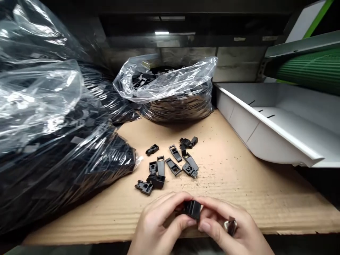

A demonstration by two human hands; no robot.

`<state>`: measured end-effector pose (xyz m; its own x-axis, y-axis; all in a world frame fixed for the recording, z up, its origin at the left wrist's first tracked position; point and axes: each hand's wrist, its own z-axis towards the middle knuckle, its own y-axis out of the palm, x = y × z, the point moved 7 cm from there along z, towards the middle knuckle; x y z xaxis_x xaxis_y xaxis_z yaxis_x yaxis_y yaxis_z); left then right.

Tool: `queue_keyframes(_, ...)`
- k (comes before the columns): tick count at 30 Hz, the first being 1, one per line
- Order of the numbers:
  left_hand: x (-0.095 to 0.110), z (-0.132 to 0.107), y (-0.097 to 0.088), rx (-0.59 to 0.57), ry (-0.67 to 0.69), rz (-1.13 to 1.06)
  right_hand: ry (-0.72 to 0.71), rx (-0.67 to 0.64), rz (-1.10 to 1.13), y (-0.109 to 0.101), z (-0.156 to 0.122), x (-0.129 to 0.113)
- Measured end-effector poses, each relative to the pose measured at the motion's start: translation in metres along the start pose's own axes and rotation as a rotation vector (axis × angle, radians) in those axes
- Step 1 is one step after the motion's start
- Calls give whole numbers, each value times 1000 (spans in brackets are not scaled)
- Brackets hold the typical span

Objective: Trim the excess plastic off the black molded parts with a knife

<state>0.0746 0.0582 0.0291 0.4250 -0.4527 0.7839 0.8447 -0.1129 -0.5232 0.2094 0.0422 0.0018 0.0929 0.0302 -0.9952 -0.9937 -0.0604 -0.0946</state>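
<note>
At the front edge of the cardboard, my left hand [166, 220] pinches a small black plastic part [193, 209] between thumb and forefinger. My right hand [230, 222] is closed too, its fingertips against the part's right side. A small dark piece with a shiny metallic end [230, 226] sits in the crook of my right thumb and forefinger. Just beyond both hands lie loose black pieces: narrow frames with slots [173, 166], blocky pieces with round holes [145, 187], and a small cluster [186, 142] farther back. What my curled fingers cover is hidden.
Clear plastic bags full of black parts fill the left [66, 152] and the back middle [177, 102]. A light grey tray [239, 120] with a raised rim stands right, below a green ribbed roller or belt [313, 69]. Cardboard [225, 177] covers the work surface, dotted with dark crumbs.
</note>
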Motion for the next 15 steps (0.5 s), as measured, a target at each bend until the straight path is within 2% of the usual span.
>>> queue_keyframes(3, 0, 1, 1, 0, 38, 46, 87, 32, 20, -1, 0, 4)
queue_keyframes(6, 4, 3, 4, -48, 102, 46, 135, 74, 61, -2, 2, 5)
queue_keyframes(11, 9, 3, 3, -73, 160, 64, 248, 16, 102, 1, 4, 7)
queue_keyframes(15, 7, 1, 2, -51, 176, 92, 240, 11, 67, 1, 5, 3)
